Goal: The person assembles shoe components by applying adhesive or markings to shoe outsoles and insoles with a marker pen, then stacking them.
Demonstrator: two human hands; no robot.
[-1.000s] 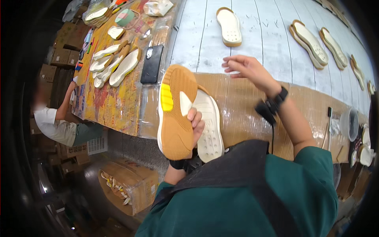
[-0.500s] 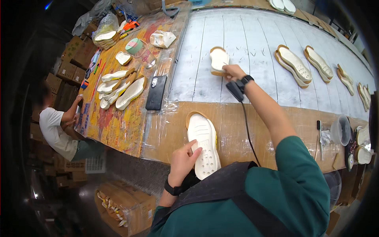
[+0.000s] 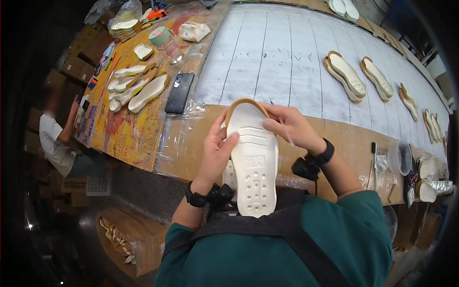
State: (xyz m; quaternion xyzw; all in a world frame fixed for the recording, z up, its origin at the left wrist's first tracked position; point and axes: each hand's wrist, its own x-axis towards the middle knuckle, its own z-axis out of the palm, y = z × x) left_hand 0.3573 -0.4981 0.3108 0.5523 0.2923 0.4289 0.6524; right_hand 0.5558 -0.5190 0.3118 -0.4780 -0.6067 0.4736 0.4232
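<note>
Held a long white shoe sole (image 3: 253, 153) in front of a dark apron (image 3: 291, 210), over the near edge of a cardboard-covered table (image 3: 311, 155). Gripped its side from 9 o'clock with the left hand (image 3: 215, 148), with the thumb in front and most fingers lost behind. Pinched its curved tan rim between 1 and 2 o'clock with the right hand (image 3: 294, 126), near a thin pale rod (image 3: 288, 135) too blurred to identify. Showed smooth grooves, an embossed panel and rows of round dimples; hid the underside entirely. Covered most of a second white sole (image 3: 229, 177) between 7 and 8 o'clock.

Lay beyond, on a scuffed, line-ruled white surface: paired soles (image 3: 346, 79) between 1 and 2 o'clock. Clustered at 10 o'clock: overlapping soles (image 3: 148, 93), near a ribbed black phone (image 3: 180, 93). Stood at 3 o'clock: a clear plastic tub (image 3: 400, 157). Sat in shadow at 8 o'clock: a cardboard box (image 3: 148, 248) of jumbled soles, hard to count.
</note>
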